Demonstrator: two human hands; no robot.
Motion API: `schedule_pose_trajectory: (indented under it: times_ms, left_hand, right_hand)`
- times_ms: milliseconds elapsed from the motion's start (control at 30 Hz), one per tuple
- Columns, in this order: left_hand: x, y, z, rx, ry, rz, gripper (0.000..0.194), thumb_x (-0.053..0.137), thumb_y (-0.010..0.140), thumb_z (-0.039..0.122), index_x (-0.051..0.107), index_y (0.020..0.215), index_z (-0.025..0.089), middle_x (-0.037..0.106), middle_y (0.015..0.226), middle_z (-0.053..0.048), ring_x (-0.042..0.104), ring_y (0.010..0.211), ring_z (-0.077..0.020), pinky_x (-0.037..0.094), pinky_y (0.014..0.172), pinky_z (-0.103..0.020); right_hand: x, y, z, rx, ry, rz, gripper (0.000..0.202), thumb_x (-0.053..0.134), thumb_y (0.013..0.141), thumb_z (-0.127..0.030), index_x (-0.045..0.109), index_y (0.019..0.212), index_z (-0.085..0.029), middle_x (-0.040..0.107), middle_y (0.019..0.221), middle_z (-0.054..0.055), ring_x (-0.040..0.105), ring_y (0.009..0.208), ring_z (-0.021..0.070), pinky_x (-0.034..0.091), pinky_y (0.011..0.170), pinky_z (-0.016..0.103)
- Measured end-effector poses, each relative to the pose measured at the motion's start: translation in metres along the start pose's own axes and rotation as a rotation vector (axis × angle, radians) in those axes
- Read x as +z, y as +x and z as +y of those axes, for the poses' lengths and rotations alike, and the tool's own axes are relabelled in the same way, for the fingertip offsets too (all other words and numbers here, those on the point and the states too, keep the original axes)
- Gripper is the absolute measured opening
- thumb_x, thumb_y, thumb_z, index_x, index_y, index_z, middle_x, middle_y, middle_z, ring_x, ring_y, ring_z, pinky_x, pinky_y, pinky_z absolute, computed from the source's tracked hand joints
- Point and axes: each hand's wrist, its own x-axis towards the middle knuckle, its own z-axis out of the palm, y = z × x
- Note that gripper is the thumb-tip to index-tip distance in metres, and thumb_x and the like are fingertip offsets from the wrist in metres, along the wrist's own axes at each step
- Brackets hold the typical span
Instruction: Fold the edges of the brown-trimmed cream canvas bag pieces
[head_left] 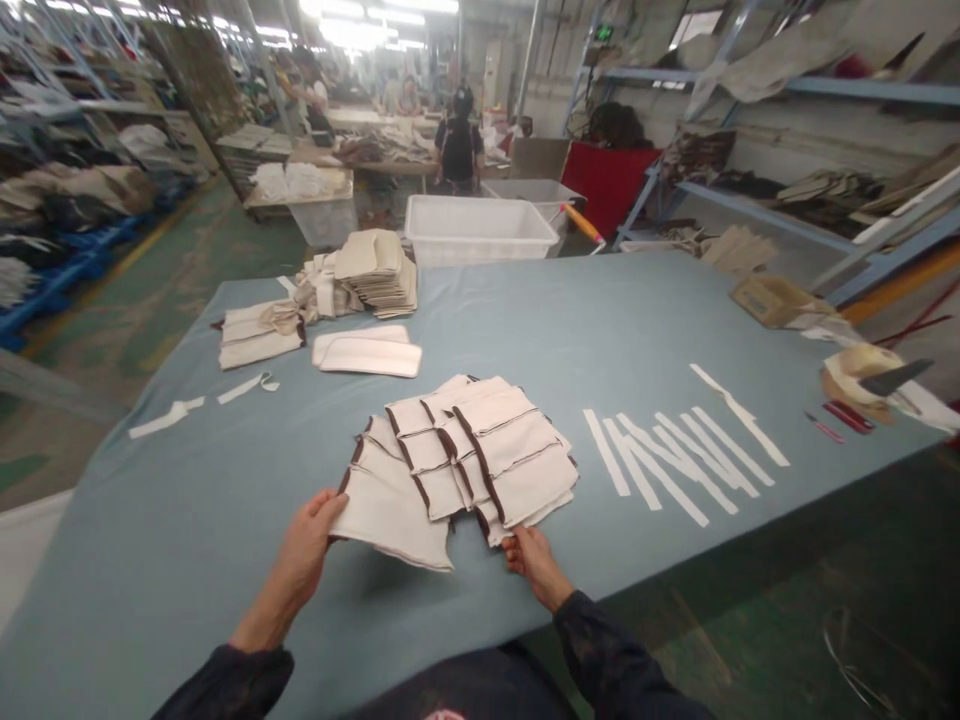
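Note:
Overlapping cream fabric panels [517, 440] with dark brown edging lie fanned out near the middle of the blue-covered table [637, 330]. My left hand [304, 545] pinches the near left corner of the leftmost fabric panel [390, 505], whose front edge is lifted a little off the cloth. At the front of the pile, my right hand [534, 562] grips the lower edge of the panels, with its fingertips partly hidden beneath them. Right of the pile lie several white strips [664, 470], some crossing one another.
Behind the pile lie pale oblong pieces [367, 355], a stack of beige panels [379, 270] and another cream bundle [259, 335]. A white bin [480, 230] stands past the far edge. Red-handled tools [847, 417] and a tape roll [859, 380] sit at right. A person [459, 145] stands beyond.

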Motion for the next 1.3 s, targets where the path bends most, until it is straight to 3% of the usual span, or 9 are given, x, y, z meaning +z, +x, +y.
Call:
schedule_pose_trajectory:
  times_ms: [200,367,467,533,667,833,967,1100,1300]
  left_hand:
    - [-0.071,-0.053,0.001,-0.120,-0.085,0.225,0.039,0.081,0.047,0.043,0.064,0.074,0.020,0.064,0.065,0.004,0.054,0.060,-0.0164,0.047,0.052,-0.024]
    - [-0.069,-0.076,-0.011,-0.193,-0.182,0.237,0.040,0.082,0.048,0.039,0.064,0.080,0.022,0.071,0.075,0.003,0.063,0.071,-0.0213,0.050,0.060,-0.026]
    - [-0.056,-0.085,-0.010,-0.163,-0.189,0.101,0.038,0.083,0.055,0.043,0.065,0.081,0.022,0.070,0.072,0.002,0.062,0.068,-0.0215,0.048,0.060,-0.027]
    - [-0.049,-0.092,-0.007,-0.127,-0.186,0.000,0.040,0.083,0.061,0.049,0.066,0.083,0.020,0.066,0.068,0.002,0.057,0.062,-0.0185,0.047,0.060,-0.027]
    - [-0.045,-0.103,-0.007,-0.050,-0.147,-0.126,0.050,0.077,0.073,0.066,0.061,0.075,0.019,0.057,0.063,0.002,0.045,0.055,-0.0133,0.038,0.051,-0.024]
    - [-0.054,-0.104,-0.020,0.106,0.059,-0.017,0.051,0.057,0.087,0.068,0.053,0.066,0.022,0.046,0.052,0.004,0.045,0.052,-0.0153,0.041,0.054,-0.028]
    - [-0.067,-0.094,-0.030,0.275,0.248,0.195,0.036,0.069,0.081,0.044,0.062,0.108,0.021,0.070,0.092,-0.005,0.064,0.083,-0.0239,0.052,0.075,-0.035]
    - [-0.078,-0.085,-0.037,0.547,0.513,0.030,0.026,0.058,0.082,0.022,0.067,0.107,0.023,0.072,0.113,-0.009,0.063,0.111,-0.0292,0.047,0.101,-0.044]
    - [-0.078,-0.100,-0.019,0.599,0.556,-0.180,0.008,0.055,0.086,0.021,0.063,0.085,0.021,0.072,0.090,-0.006,0.064,0.089,-0.0255,0.048,0.083,-0.037]
  right_hand:
    - [0.023,-0.005,-0.018,-0.017,-0.226,-0.190,0.032,0.051,0.104,-0.042,0.055,0.084,-0.018,0.068,0.068,0.002,0.052,0.046,0.0074,0.043,0.046,0.017]
    - [0.053,-0.052,-0.028,-0.162,-0.509,-0.405,0.032,0.072,0.088,-0.047,0.067,0.080,-0.017,0.069,0.065,0.003,0.062,0.059,0.0151,0.052,0.060,0.026]
    - [0.083,-0.096,-0.033,-0.478,-0.613,-0.447,0.044,0.084,0.076,-0.040,0.070,0.114,-0.023,0.074,0.106,0.006,0.067,0.100,0.0229,0.052,0.095,0.036]
    - [0.105,-0.121,-0.035,-0.929,-0.717,-0.470,0.068,0.087,0.072,-0.039,0.061,0.132,-0.022,0.068,0.128,0.013,0.061,0.119,0.0294,0.047,0.106,0.044]
    - [0.141,-0.141,-0.036,-1.409,-0.697,-0.507,0.026,0.064,0.090,-0.022,0.063,0.115,-0.020,0.072,0.106,0.011,0.067,0.098,0.0244,0.054,0.086,0.037]
    - [0.149,-0.144,-0.032,-1.416,-0.608,-0.401,0.014,0.052,0.101,-0.023,0.061,0.091,-0.020,0.063,0.073,0.001,0.059,0.064,0.0158,0.043,0.059,0.025]
    - [0.141,-0.154,-0.033,-1.451,-0.703,-0.384,0.022,0.052,0.106,-0.029,0.060,0.088,-0.020,0.062,0.070,0.000,0.058,0.060,0.0146,0.040,0.058,0.025]
    - [0.138,-0.163,-0.034,-1.484,-0.770,-0.375,0.026,0.048,0.108,-0.032,0.061,0.089,-0.020,0.062,0.070,0.001,0.058,0.060,0.0147,0.039,0.057,0.025]
    - [0.142,-0.174,-0.043,-1.441,-0.824,-0.399,0.025,0.052,0.107,-0.035,0.062,0.091,-0.019,0.064,0.072,0.002,0.059,0.061,0.0148,0.039,0.058,0.026]
